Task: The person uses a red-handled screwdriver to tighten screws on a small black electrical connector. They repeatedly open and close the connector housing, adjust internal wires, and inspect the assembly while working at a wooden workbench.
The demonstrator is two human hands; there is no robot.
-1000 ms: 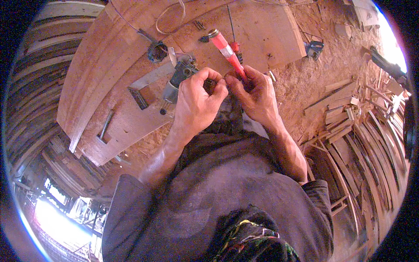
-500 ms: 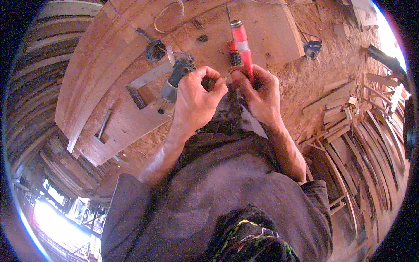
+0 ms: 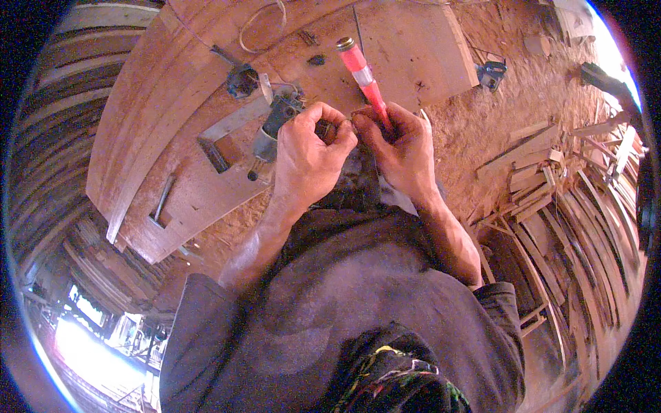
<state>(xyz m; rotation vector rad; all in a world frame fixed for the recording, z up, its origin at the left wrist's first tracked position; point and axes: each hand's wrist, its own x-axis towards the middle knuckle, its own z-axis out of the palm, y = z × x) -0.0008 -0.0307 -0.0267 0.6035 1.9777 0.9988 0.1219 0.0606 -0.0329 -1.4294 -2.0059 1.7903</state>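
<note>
My right hand (image 3: 410, 141) is closed around the lower end of a red tube-like tool (image 3: 360, 72). It has a pale band and a metal-coloured cap, and it tilts away to the upper left; its lower end is hidden in my fingers. Close beside it, my left hand (image 3: 308, 153) has thumb and forefinger pinched together. Their tips meet or nearly meet my right thumb, and whatever small thing lies between them is too small to make out. A grey power tool (image 3: 275, 127) lies on the wood just left of my left hand.
A large wooden panel (image 3: 193, 199) carries a hammer (image 3: 163, 199), a dark tool with a cord (image 3: 242, 81) and a loop of pale cable (image 3: 248, 41). To the right, a blue tool (image 3: 491, 74) sits by the panel's edge on dusty ground (image 3: 461, 131), near stacked wood offcuts (image 3: 527, 165).
The red tool's capped end has swung to the left and tilted more. My right hand has shifted slightly left, toward my left hand, which stays almost in place.
</note>
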